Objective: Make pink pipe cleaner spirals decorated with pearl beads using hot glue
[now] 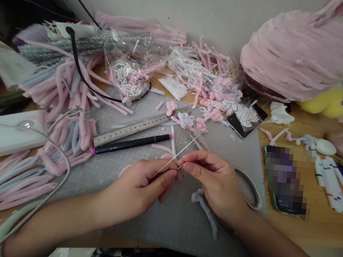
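A thin, pale straight wire slants from my left hand up and to the right across the mat. My left hand is closed, gripping the wire between thumb and fingers. The fingertips of my right hand pinch at the wire close to the left thumb, where a short end shows. Beneath the fingers a bit of pink fuzzy stem is partly hidden. Under my right hand lies a scissors handle. A grey-blue fuzzy stem with a looped end rests on the cutting mat below that hand.
A steel ruler and black marker lie beyond my left hand. Pink fuzzy stems pile up at left beside a white device. Bagged beads, small flowers, a phone and a pink wrapped bundle surround the mat.
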A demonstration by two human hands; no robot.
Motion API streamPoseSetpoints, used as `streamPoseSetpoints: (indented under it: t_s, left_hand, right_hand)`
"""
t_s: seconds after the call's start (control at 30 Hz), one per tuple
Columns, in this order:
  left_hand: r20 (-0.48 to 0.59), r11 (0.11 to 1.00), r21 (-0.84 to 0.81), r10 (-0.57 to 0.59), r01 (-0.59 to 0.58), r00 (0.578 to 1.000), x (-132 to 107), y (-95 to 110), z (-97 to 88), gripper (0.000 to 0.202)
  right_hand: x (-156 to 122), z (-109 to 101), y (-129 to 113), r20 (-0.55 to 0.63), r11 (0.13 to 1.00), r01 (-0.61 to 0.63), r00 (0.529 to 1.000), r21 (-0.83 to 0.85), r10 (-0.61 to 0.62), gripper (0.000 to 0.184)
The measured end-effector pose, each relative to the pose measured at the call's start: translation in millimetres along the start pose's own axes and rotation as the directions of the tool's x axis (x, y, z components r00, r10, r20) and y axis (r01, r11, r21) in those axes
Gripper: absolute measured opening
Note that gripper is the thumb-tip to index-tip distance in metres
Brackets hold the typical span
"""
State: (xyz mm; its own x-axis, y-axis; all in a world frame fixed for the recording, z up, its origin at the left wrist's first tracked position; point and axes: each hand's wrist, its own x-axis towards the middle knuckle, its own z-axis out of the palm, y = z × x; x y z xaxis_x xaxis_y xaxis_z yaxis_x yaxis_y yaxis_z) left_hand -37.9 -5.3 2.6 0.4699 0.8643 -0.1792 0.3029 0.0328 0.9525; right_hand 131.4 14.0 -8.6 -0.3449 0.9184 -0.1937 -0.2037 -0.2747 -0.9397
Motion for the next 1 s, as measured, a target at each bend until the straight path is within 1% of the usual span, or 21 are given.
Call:
streamPoseSetpoints:
  t_s: [0.2,0.3,0.37,0.43,0.47,0.53,0.6,0.63,0.67,0.7,0.73,0.77,0.8,0.83,0.87,0.93,1.0]
  left_hand:
    - [0.015,0.999,0.034,-0.016,0.015,1.000,1.2,2.9,-2.0,0.028]
    - [0.021,0.998,0.059,-0.025,0.024,0.999,2.1,3.3,-2.3,0.027]
    - [0.025,0.996,0.082,-0.031,0.029,0.999,2.4,3.2,-2.1,0.026]
    - [0.030,0.995,0.101,-0.032,0.028,0.999,2.1,2.7,-1.6,0.024]
    - [0.033,0.994,0.106,-0.030,0.027,0.999,1.9,2.4,-1.3,0.024]
    - [0.040,0.994,0.107,-0.030,0.026,0.999,1.7,1.9,-1.0,0.024]
    - [0.043,0.994,0.105,-0.031,0.026,0.999,1.8,1.6,-1.1,0.024]
    - [0.042,0.994,0.103,-0.033,0.028,0.999,2.0,1.6,-1.2,0.025]
    - [0.041,0.995,0.098,-0.039,0.034,0.998,2.1,1.9,-1.5,0.026]
    - [0.039,0.995,0.092,-0.048,0.045,0.998,2.1,2.2,-1.7,0.026]
    - [0.035,0.995,0.085,-0.061,0.058,0.998,2.0,2.6,-1.9,0.026]
    - [0.031,0.994,0.074,-0.079,0.076,0.996,1.6,3.0,-2.1,0.026]
    - [0.026,0.994,0.056,-0.097,0.096,0.995,1.1,3.2,-2.1,0.026]
    - [0.020,0.993,0.030,-0.114,0.113,0.993,0.5,3.2,-2.0,0.025]
    - [0.018,0.992,-0.002,-0.125,0.125,0.992,-0.1,3.0,-1.8,0.025]
    - [0.022,0.990,-0.072,-0.122,0.123,0.992,-1.2,1.7,-1.0,0.027]
    - [0.017,0.988,-0.120,-0.096,0.097,0.995,-1.6,-0.4,0.0,0.029]
  right_hand:
    - [0.3,1.4,-3.9,0.000,0.999,-0.003,1.000,-0.035,0.003,0.008]
    - [0.4,1.2,-8.9,-0.018,0.990,-0.023,1.000,-0.136,0.020,0.007]
    - [-0.2,0.2,-11.6,-0.020,0.970,-0.012,1.000,-0.241,0.007,0.007]
    - [-1.1,-1.6,-13.1,-0.009,0.925,0.051,0.998,-0.378,-0.059,0.008]
    - [-1.6,-2.6,-13.6,0.010,0.886,0.104,0.994,-0.452,-0.111,0.008]
    - [-2.6,-4.3,-14.2,0.084,0.786,0.224,0.973,-0.576,-0.215,0.010]
    - [-3.1,-5.1,-14.8,0.171,0.704,0.319,0.946,-0.635,-0.275,0.013]
    - [-3.1,-5.0,-15.2,0.194,0.691,0.336,0.941,-0.640,-0.278,0.014]
    - [-3.0,-4.8,-15.4,0.193,0.703,0.325,0.945,-0.632,-0.263,0.015]
    - [-2.5,-4.4,-15.6,0.168,0.745,0.283,0.959,-0.604,-0.228,0.017]
    - [-1.8,-4.1,-15.6,0.126,0.807,0.214,0.977,-0.550,-0.173,0.020]
    - [-0.7,-3.9,-15.5,0.075,0.878,0.124,0.992,-0.462,-0.101,0.021]
    - [0.7,-4.0,-15.2,0.027,0.942,0.028,0.999,-0.335,-0.021,0.019]
    - [2.3,-4.3,-14.8,-0.008,0.981,-0.065,0.998,-0.182,0.065,0.017]
    - [4.0,-4.9,-14.3,-0.019,0.989,-0.148,0.989,-0.027,0.148,0.015]
    - [7.0,-6.4,-13.4,0.010,0.940,-0.267,0.962,0.212,0.271,0.018]
    - [8.8,-7.7,-12.8,0.061,0.886,-0.334,0.941,0.320,0.333,0.017]
